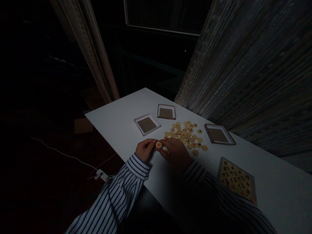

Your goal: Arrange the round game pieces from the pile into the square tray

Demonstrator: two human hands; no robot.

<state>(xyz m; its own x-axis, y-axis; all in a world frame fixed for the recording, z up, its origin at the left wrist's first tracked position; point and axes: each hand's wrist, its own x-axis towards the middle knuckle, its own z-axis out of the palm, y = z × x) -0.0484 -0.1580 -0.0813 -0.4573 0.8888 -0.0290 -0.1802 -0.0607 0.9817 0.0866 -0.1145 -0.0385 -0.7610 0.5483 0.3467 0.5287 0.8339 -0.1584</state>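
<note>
Between my two hands is a round xiangqi piece (pixel 158 145), cream with a red character facing up. My left hand (pixel 146 149) pinches its left side with thumb and fingertips. From the right, my right hand (pixel 175 152) closes its thumb and forefinger on the same piece. Just beyond the right hand, many loose xiangqi pieces (pixel 184 132) lie heaped and scattered on the white table; some show red or black characters, others look blank on top. The right hand hides the near edge of the heap.
Two shallow open boxes, a white one (pixel 143 134) and a brown-edged one (pixel 166 119), lie behind the hands. Another open box (pixel 219 143) is right of the heap. A tray of pieces (pixel 236 178) sits by my right forearm. A power strip (pixel 102 175) is left, below the table (pixel 114 113).
</note>
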